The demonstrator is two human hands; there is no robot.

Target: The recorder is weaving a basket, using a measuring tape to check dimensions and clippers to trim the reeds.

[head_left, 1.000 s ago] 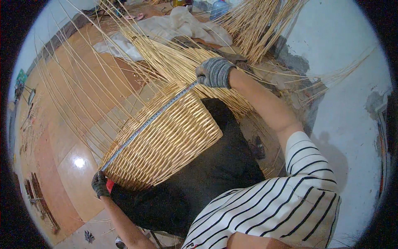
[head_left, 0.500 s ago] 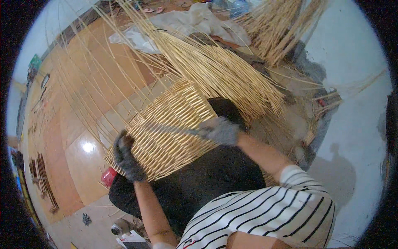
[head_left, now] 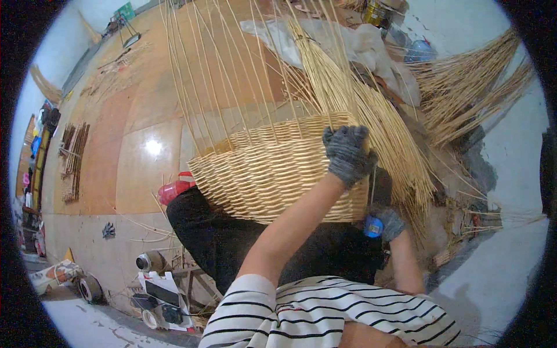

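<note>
A partly woven wicker basket (head_left: 267,168) rests on my lap, its long upright stakes fanning out past its far rim. My left hand (head_left: 351,153), in a grey knitted glove, is curled closed over the basket's upper right corner; its fingertips are partly hidden. Lower down, beside the basket's right edge, my gloved right hand (head_left: 390,225) is closed around a blue tape measure (head_left: 373,227). A thin strip runs upward from the tape measure along that edge toward my left hand. My left forearm crosses in front of the weave.
A big bundle of pale canes (head_left: 377,116) lies beyond the basket to the right. More loose canes (head_left: 470,87) lean at the wall. A short brown stick bundle (head_left: 74,162) lies on the floor at left. Nearby are a red shoe (head_left: 174,190) and a metal can (head_left: 151,261).
My left hand has gone from the basket's left edge to its upper right corner. My right hand has dropped from the weave to the right side, and the view has turned left.
</note>
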